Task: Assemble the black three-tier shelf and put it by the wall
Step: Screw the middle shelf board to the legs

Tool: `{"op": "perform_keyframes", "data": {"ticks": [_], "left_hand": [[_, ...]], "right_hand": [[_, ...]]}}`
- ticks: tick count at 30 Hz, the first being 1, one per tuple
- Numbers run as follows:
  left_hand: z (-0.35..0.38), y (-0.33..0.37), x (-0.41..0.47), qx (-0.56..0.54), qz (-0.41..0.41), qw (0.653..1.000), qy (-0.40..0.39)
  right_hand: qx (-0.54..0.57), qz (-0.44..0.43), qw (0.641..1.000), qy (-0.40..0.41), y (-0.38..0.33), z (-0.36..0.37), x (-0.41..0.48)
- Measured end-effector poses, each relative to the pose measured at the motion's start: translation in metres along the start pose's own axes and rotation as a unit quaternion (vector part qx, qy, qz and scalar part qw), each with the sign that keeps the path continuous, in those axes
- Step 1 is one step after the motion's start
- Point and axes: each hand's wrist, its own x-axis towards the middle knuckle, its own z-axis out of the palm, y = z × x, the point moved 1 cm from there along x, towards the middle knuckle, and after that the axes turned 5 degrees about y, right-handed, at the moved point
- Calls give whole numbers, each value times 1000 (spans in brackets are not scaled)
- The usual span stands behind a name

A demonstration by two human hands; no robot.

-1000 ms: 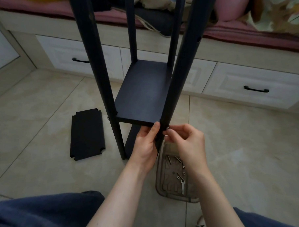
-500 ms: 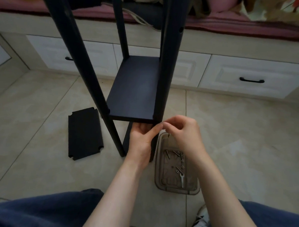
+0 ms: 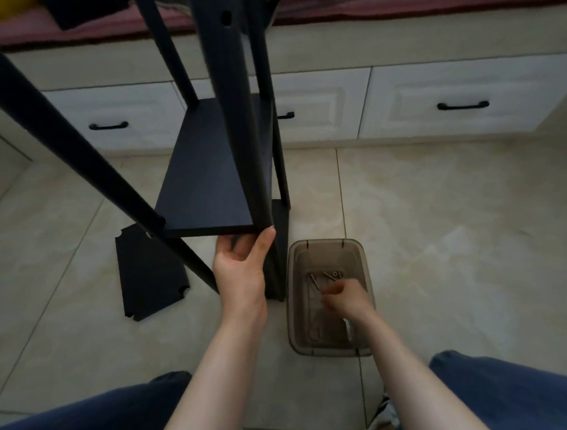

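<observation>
The black shelf frame stands on the tiled floor in front of me, four long black legs rising past the camera. One black shelf board (image 3: pixel 212 176) is fitted between the legs. My left hand (image 3: pixel 241 268) grips the near right leg (image 3: pixel 243 148) just under that board's front corner, thumb up against it. A second black board (image 3: pixel 146 274) with notched corners lies flat on the floor to the left. My right hand (image 3: pixel 343 297) is blurred and reaches down into a clear brown plastic tray (image 3: pixel 365 254) holding several screws; what its fingers hold cannot be made out.
White drawers with black handles (image 3: pixel 462 105) run along the back under a bench with a dark red cushion (image 3: pixel 382 8). My knees in blue trousers (image 3: pixel 508 403) frame the bottom of the view. Beige floor tiles spread to the right.
My right hand has left the shelf's front corner and dropped into the tray on the floor. My left hand stays on the leg. The camera has tilted, so the frame looks closer.
</observation>
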Motion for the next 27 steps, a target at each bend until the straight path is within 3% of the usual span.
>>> {"op": "perform_keyframes", "data": {"ticks": [7,14,22,27], "left_hand": [[-2,-10,7,19,4,1000,-1],[-5,-12,9,33,6,999,-6],[-3,-11,8,24,10,1000,-3],[-2,-12,8,24,12,1000,-1]], "right_hand": [[-190,-11,982,-3,25,28,35],[-397,-37,916,33,21,58,47],[-429,-79,899,47,16,64,48],[-435,-42,897,68,22,60,50]]}}
